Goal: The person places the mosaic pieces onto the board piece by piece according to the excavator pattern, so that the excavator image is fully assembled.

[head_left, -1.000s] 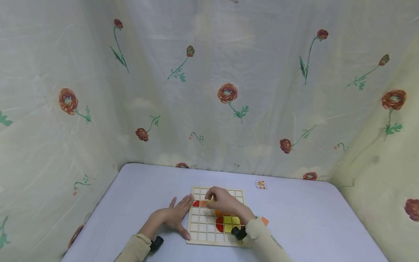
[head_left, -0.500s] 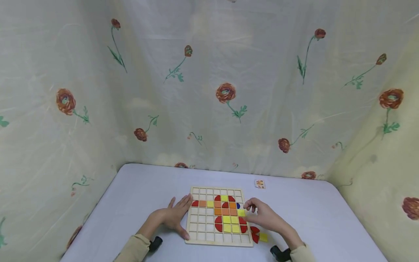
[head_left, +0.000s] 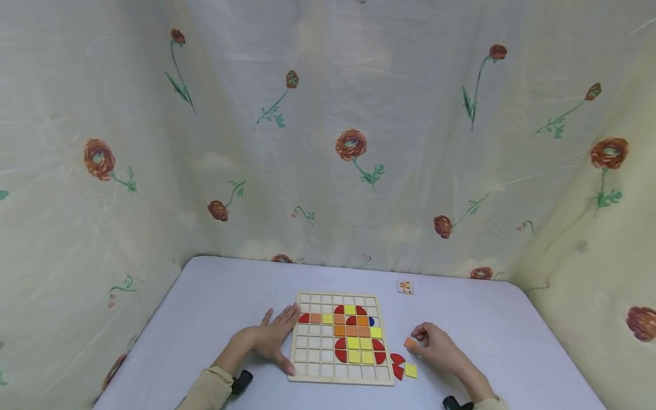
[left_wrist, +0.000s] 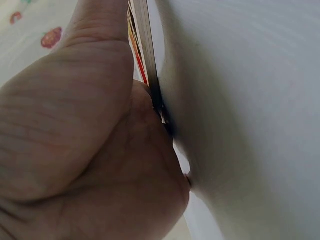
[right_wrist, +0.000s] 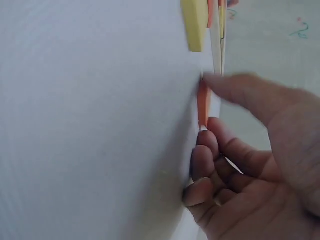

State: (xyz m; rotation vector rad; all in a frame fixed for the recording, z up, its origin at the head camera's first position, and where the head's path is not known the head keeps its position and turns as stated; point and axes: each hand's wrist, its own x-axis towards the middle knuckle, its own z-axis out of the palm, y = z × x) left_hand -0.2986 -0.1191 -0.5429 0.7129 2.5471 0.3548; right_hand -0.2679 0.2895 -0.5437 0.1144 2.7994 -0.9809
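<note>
On the table lies a wooden grid board (head_left: 314, 370) with red, yellow, orange and blue tiles set in some of its squares. My left hand (head_left: 271, 340) rests at the board's left edge, fingers straight and thumb spread toward the near corner. In the left wrist view the board's side edge (left_wrist: 144, 35) shows beyond the palm. To the right of the board, my right hand (head_left: 438, 348) pinches an orange square tile (head_left: 410, 343) by two of its sides, thumb and index finger at either end. The tile (right_wrist: 203, 102) appears edge-on at the table surface.
Two red curved-edged tiles (head_left: 397, 359) and a yellow square tile (head_left: 411, 370) lie just right of the board. A small pattern card (head_left: 405, 287) lies farther back. A flowered curtain (head_left: 307, 171) surrounds the white table (head_left: 220, 296).
My right hand has moved from over the board to the table at its right and now holds the orange tile. A yellow tile shows in the left part of the board's row. The left hand stays put.
</note>
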